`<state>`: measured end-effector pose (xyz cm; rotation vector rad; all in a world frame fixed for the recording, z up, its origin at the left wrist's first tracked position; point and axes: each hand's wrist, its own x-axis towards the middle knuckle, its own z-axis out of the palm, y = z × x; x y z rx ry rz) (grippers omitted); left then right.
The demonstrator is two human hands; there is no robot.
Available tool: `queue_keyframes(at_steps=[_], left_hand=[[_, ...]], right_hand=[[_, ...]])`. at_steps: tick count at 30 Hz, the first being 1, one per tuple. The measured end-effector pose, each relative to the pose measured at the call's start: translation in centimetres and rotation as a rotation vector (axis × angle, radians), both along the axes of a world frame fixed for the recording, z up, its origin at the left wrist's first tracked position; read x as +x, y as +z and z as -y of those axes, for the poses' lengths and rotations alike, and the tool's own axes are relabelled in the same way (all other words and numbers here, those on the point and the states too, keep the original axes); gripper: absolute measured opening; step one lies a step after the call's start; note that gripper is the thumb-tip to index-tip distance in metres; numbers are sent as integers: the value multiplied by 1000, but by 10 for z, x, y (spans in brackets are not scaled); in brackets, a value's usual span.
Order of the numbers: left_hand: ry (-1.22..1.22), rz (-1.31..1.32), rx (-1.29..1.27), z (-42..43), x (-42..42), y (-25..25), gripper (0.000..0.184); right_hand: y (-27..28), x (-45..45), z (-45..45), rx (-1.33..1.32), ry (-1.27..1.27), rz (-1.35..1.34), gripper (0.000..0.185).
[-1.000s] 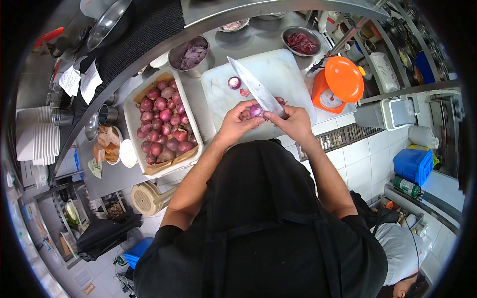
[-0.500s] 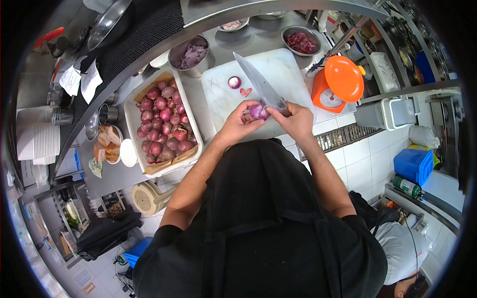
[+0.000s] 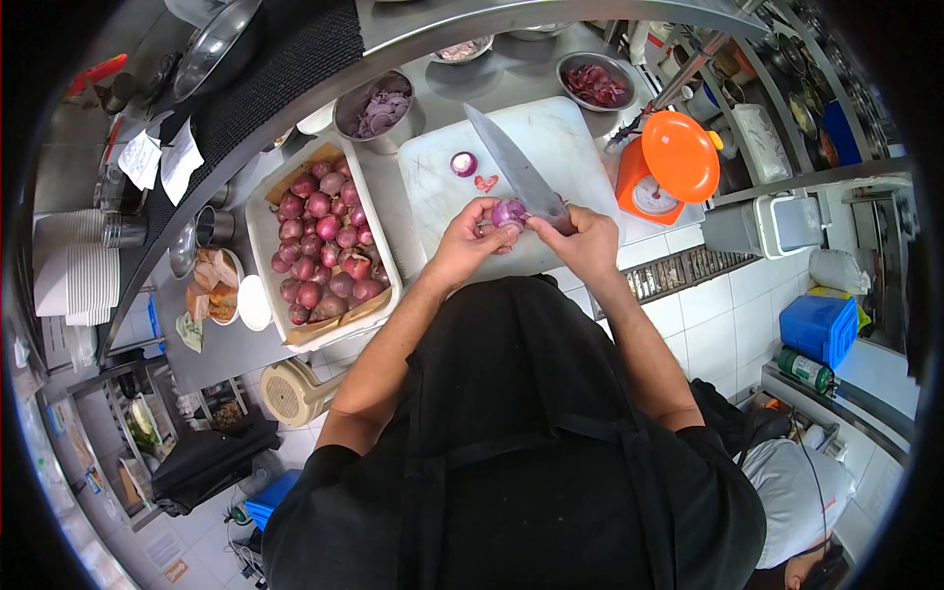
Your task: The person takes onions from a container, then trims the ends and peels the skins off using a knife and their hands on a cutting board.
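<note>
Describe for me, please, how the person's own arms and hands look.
The left hand and right hand are bare, with no gloves visible. The forearms are uncovered too, showing no watch or bracelet. Plain black short sleeves end near the elbows, without visible markings.

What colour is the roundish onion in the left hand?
The onion is purple with paler patches; head view.

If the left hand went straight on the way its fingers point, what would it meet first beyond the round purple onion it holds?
The left hand would probably meet the broad steel knife slanting across its line; the depth between knife and purple onion is unclear.
</note>
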<state>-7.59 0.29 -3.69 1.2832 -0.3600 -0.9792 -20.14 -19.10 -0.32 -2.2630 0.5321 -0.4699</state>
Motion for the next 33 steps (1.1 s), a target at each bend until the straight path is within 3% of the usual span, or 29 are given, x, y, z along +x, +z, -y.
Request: queue_keyframes(at_steps=[6, 12, 15, 18, 20, 23, 27, 29, 33], left_hand=[[1, -31, 6, -3, 3, -8, 38], [27, -73, -3, -3, 2, -9, 35], [51, -111, -13, -3, 2, -11, 34], [61, -131, -31, -4, 2, -13, 34], [75, -152, -44, -3, 2, -10, 34], [156, -40, -51, -4, 7, -8, 35], [239, 598, 364, -20, 28, -17, 42], [274, 864, 535, -27, 35, -21, 45], [232, 1088, 904, -29, 42, -20, 49]], right_hand=[[-9, -1, 2, 98, -35, 11, 54], [-13, -1, 6, 381, -100, -23, 52], [-19, -2, 13, 340, -122, -90, 53], [-17, -3, 15, 342, -101, -93, 42], [-22, -3, 17, 390, -128, -103, 50], [-29, -1, 21, 390, -144, -205, 61], [-32, 5, 28, 263, -92, -555, 72], [-44, 7, 26, 254, -80, -551, 68], [-48, 8, 20, 237, -30, -519, 54]])
